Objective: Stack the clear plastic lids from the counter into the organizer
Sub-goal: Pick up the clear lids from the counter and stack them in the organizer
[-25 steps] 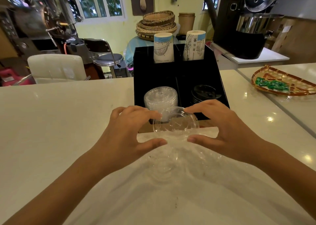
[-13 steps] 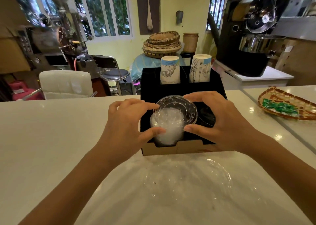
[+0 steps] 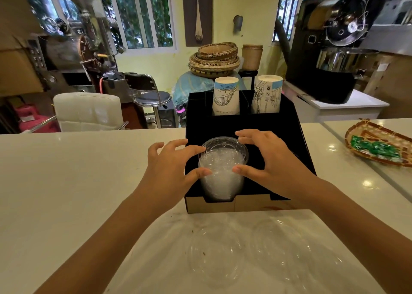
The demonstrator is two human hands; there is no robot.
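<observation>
A tall stack of clear plastic lids stands in the front left compartment of the black organizer. The top clear lid rests on that stack. My left hand and my right hand bracket it from both sides. Fingertips touch the lid's rim, and both thumbs press the stack's front. Two more clear lids lie on a clear plastic sheet on the white counter, close to me.
Two upside-down paper cup stacks fill the organizer's back compartments. A woven tray with green packets sits on the counter at the right. A white chair and coffee machines stand beyond the counter's far edge.
Both hands carried one clear lid from above the counter up and forward to the organizer. It now sits on top of the stack, and my left fingers have spread.
</observation>
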